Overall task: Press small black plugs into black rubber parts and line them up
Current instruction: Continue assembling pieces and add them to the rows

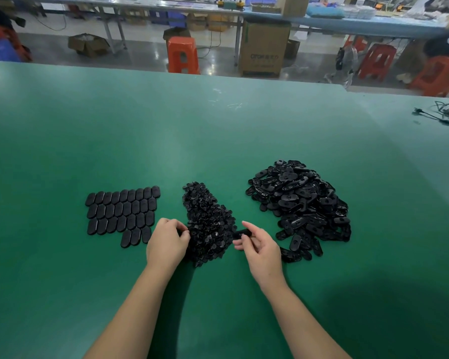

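A heap of small black plugs [208, 221] lies in the middle of the green table [166, 130]. To its right sits a larger heap of oval black rubber parts [301, 203]. Left of the plugs, finished oval parts [122, 213] lie flat in neat rows. My left hand [166, 242] is at the left edge of the plug heap, its fingers curled and pinching a small black plug. My right hand [257, 244] pinches one oval rubber part [240, 233] between thumb and fingers, just right of the plug heap.
Black cables [443, 114] lie at the table's far right. Beyond the far edge stand orange stools [183, 54], a large cardboard box [263, 47] and another long bench with clutter.
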### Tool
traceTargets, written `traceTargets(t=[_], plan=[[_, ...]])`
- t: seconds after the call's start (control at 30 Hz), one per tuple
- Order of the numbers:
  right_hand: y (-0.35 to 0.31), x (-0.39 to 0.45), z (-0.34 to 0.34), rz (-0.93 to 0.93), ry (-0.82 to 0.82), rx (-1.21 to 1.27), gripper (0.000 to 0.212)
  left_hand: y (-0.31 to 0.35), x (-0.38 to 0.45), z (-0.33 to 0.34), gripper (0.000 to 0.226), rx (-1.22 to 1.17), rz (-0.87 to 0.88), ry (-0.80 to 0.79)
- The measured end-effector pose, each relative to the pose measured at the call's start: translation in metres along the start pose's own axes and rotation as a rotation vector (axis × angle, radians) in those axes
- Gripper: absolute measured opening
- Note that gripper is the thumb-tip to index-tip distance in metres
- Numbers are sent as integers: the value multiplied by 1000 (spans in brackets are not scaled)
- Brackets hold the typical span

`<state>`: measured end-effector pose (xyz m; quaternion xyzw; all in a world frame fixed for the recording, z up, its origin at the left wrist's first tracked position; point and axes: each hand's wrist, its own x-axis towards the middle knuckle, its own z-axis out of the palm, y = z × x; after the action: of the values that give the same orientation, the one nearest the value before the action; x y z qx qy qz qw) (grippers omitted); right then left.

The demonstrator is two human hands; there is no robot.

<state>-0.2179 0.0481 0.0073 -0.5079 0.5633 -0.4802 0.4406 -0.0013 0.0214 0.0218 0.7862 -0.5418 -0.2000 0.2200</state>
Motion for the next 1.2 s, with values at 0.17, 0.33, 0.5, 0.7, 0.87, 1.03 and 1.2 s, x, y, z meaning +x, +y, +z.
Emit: traceTargets(t=[0.17, 0.33, 0.5, 0.7, 0.87, 1.03, 1.2], plan=[[2, 1, 0, 37, 19, 41, 11, -1, 2, -3, 8, 57, 41, 41], [0, 2, 2, 11, 47, 70, 10, -3, -5, 2, 17, 191, 135, 100], [-4, 0, 1, 19, 24, 11, 25, -4, -9, 3, 21, 267, 190, 133], [-4, -1, -1, 21, 38, -28, 16, -1, -10, 2, 20, 283, 189, 111], [-2, 1, -1, -26, 77, -91, 15, 5, -8, -3, 5, 124, 138, 84], [-1, 1, -2, 45, 59, -28, 9, 13, -15, -3, 20, -248, 115, 73], [-1, 2, 0, 77, 58, 107, 28, 35, -27, 4, 21, -429, 196, -37]])
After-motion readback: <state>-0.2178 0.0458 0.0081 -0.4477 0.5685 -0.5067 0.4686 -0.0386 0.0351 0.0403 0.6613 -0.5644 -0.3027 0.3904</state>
